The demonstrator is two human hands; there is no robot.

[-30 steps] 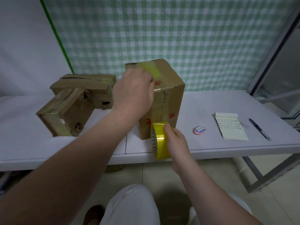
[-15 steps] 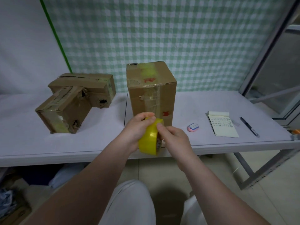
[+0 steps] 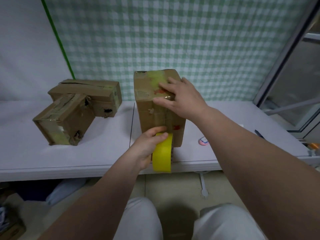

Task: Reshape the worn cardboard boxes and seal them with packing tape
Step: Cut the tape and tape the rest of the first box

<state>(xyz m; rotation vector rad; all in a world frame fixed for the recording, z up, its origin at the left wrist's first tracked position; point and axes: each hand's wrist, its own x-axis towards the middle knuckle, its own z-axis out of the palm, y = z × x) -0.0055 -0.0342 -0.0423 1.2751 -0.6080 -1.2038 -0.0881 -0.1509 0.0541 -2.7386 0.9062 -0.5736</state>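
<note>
An upright cardboard box (image 3: 147, 116) was set on the white table (image 3: 103, 149), near the front edge. The right hand (image 3: 183, 99) was laid over the box's top front edge, with fingers straight and spread and nothing gripped. The yellow roll of packing tape (image 3: 162, 153) was held against the foot of the box's front face by the left hand (image 3: 145, 146), whose fingers and thumb were curled round it. Well left of the upright box, a torn box (image 3: 65, 118) was seen touching a flat box (image 3: 90, 90) behind it. A small pink object (image 3: 203, 141) lay just right of the upright box.
</note>
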